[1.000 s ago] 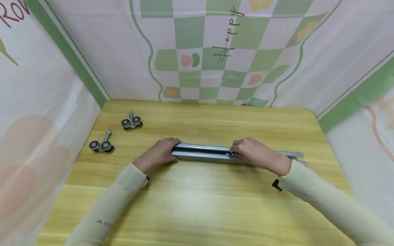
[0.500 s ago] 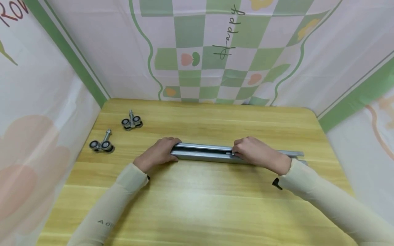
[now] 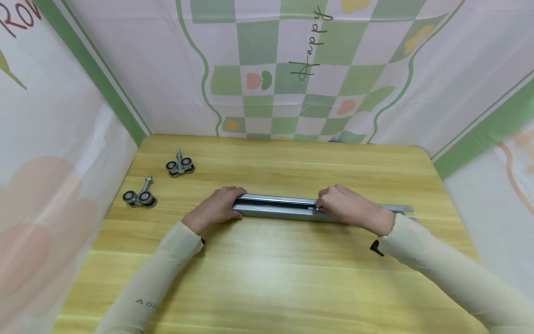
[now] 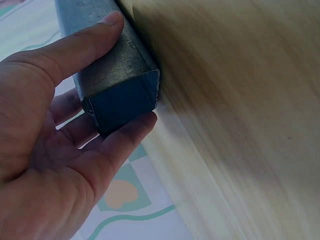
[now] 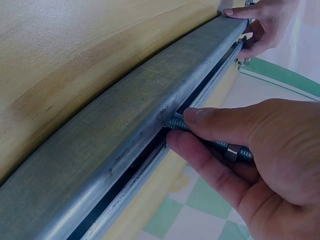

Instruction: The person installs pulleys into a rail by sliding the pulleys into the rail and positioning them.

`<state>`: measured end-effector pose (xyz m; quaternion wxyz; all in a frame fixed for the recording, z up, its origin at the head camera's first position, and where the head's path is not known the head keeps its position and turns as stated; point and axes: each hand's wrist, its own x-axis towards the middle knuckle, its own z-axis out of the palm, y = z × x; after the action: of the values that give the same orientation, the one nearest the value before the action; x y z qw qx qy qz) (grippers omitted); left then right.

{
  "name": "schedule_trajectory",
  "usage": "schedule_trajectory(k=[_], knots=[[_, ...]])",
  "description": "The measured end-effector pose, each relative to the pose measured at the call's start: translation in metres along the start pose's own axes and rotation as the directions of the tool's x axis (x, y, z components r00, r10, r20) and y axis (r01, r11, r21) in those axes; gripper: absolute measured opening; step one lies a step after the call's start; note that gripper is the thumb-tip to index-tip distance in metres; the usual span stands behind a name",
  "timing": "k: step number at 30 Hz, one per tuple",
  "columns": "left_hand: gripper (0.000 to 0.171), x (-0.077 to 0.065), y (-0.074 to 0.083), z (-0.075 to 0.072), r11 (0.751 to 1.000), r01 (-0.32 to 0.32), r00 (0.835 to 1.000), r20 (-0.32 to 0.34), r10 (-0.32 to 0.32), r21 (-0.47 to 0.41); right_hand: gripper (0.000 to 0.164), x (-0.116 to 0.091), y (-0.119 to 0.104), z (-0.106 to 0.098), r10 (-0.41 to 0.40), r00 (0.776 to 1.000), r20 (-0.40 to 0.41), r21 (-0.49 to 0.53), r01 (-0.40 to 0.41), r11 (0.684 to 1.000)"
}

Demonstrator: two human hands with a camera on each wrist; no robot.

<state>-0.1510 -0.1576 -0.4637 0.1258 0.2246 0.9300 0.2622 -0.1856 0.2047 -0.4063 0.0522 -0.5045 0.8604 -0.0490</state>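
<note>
A grey metal channel rail (image 3: 275, 211) lies along the table with its open slot facing up. My left hand (image 3: 214, 207) grips its left end; in the left wrist view the thumb (image 4: 95, 42) rests on one side wall and fingers lie at the other side, beside the open square end (image 4: 125, 100). My right hand (image 3: 344, 208) is over the rail's right half. In the right wrist view, thumb and fingers pinch a threaded bolt (image 5: 176, 121) that stands out of the slot and carries a nut (image 5: 231, 153). Whatever the bolt joins inside the rail is hidden.
Two roller trolleys with bolts, one nearer (image 3: 139, 198) and one farther back (image 3: 180, 166), lie at the left of the wooden table (image 3: 267, 278). A patterned cloth (image 3: 254, 51) hangs behind the table's back edge, with more cloth at both sides.
My right hand has shifted very slightly right along the rail, still pinching the bolt. The left hand and the two loose trolleys have stayed in place.
</note>
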Motion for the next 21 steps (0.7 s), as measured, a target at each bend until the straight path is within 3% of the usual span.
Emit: schedule_trajectory(k=[21], knots=[[0.059, 0.000, 0.001, 0.001, 1.000, 0.013, 1.000, 0.000, -0.013, 0.002, 0.031, -0.022, 0.012, -0.003, 0.042, 0.999, 0.018, 0.011, -0.043, 0.999]])
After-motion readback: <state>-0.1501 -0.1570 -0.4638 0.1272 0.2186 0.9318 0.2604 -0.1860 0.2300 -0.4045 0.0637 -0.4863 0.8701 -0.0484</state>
